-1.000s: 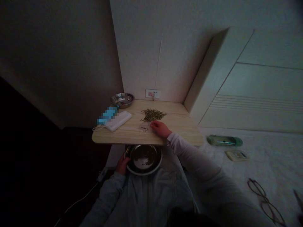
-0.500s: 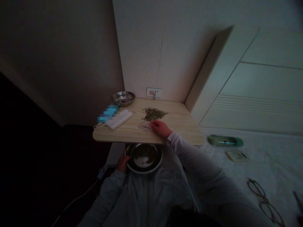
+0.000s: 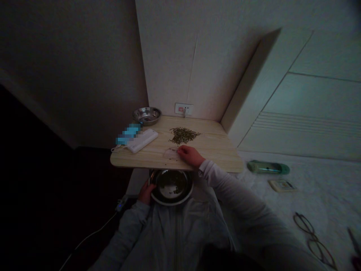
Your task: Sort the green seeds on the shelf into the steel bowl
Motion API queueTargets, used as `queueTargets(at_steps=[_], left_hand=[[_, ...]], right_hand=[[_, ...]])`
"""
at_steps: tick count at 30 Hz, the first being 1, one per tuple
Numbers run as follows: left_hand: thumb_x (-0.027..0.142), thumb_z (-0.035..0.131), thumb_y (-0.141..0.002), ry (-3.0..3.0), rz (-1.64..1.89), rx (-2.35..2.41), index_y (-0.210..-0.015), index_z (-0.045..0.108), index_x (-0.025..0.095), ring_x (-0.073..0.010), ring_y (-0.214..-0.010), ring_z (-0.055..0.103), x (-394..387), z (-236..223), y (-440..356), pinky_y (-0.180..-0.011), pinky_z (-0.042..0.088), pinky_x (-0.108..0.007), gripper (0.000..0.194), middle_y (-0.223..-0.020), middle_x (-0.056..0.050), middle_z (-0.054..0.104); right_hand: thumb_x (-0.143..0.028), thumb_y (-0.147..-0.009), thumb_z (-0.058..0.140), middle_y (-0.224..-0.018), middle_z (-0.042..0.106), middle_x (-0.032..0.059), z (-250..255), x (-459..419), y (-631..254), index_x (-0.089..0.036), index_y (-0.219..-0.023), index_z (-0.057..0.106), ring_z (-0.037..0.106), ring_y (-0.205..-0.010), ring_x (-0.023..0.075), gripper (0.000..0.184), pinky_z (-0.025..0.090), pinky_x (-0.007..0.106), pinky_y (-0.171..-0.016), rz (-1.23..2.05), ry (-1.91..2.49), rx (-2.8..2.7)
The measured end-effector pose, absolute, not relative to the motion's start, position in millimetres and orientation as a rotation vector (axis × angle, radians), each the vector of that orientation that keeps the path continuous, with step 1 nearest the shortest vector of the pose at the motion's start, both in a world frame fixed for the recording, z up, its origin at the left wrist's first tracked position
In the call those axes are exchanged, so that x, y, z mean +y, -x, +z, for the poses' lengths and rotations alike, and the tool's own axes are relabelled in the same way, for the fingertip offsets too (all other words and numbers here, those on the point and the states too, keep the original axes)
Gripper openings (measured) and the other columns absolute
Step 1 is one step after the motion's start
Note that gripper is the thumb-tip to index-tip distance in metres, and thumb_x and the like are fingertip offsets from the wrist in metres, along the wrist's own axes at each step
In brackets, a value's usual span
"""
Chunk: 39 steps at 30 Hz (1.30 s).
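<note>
A heap of small greenish beans or seeds [image 3: 183,134] lies on the pale wooden tabletop [image 3: 146,160]. My right hand [image 3: 190,155] is closed in a pinch on the edge of a clear, rounded piece [image 3: 170,153], seemingly plastic, just in front of the heap. A few loose seeds lie by that piece. Below the table's front edge, my left hand [image 3: 146,192] grips the left rim of a shiny metal bowl [image 3: 170,204]. Some seeds [image 3: 175,189] sit in the bottom of this bowl.
At the back left stands a second metal bowl [image 3: 147,116], near a white power bank or box [image 3: 142,141] and a blurred-out blue screen [image 3: 128,134]. A socket [image 3: 184,109] is on the wall. To the right lie a green bottle [image 3: 267,167], a phone [image 3: 282,185] and glasses [image 3: 313,239].
My right hand has drawn the clear piece slightly toward the table's front edge and left, away from the heap. My left hand still holds the bowl in the same place.
</note>
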<state>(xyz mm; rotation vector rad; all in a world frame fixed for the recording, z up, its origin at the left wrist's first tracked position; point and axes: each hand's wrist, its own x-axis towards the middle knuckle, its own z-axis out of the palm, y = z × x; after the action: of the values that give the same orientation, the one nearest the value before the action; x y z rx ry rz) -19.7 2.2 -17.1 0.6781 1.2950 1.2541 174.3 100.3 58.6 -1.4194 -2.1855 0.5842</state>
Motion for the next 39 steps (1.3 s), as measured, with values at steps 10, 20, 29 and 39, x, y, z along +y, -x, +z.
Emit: queueTargets(at_steps=[10, 20, 29, 39], left_hand=[[0.017, 0.053, -0.05, -0.673, 1.253, 1.281, -0.079, 0.06, 0.017, -0.0198, -0.068, 0.057, 0.9, -17.9, 20.7, -0.064, 0.04, -0.03, 0.03, -0.064, -0.001, 0.063], [0.017, 0.053, -0.048, -0.663, 1.254, 1.283, -0.082, 0.06, 0.016, -0.0183, -0.066, 0.057, 1.4, -21.0, 20.0, -0.062, 0.04, -0.028, 0.035, -0.062, 0.001, 0.063], [0.016, 0.053, -0.049, -0.65, 1.252, 1.26, -0.079, 0.059, 0.016, -0.0178, -0.065, 0.056, 2.4, -26.6, 20.7, -0.062, 0.04, -0.027, 0.031, -0.061, 0.001, 0.062], [0.016, 0.053, -0.048, -0.703, 1.265, 1.314, -0.072, 0.061, 0.018, -0.0191, -0.068, 0.056, 3.0, -25.0, 19.1, -0.062, 0.04, -0.028, 0.025, -0.064, 0.0, 0.063]], right_hand=[[-0.032, -0.074, 0.039, -0.065, 0.052, 0.0005, 58.3, 86.1, -170.8, -0.015, -0.081, 0.054, 0.041, -0.058, 0.0076, 0.024, 0.029, 0.019, -0.055, 0.648, 1.364, -2.24], [-0.032, -0.073, 0.041, -0.062, 0.051, -0.0006, 58.5, 71.7, -169.5, -0.015, -0.079, 0.054, 0.041, -0.057, 0.0069, 0.022, 0.03, 0.018, -0.055, 0.754, 1.287, -2.264], [-0.033, -0.072, 0.039, -0.064, 0.05, -0.0002, 60.4, 85.4, -191.9, -0.013, -0.079, 0.052, 0.041, -0.058, 0.0073, 0.024, 0.032, 0.019, -0.056, 0.799, 1.328, -2.051], [-0.032, -0.071, 0.038, -0.061, 0.049, -0.0004, 48.7, 116.9, -208.2, -0.014, -0.076, 0.051, 0.041, -0.056, 0.0079, 0.023, 0.032, 0.02, -0.055, 0.635, 1.472, -1.878]])
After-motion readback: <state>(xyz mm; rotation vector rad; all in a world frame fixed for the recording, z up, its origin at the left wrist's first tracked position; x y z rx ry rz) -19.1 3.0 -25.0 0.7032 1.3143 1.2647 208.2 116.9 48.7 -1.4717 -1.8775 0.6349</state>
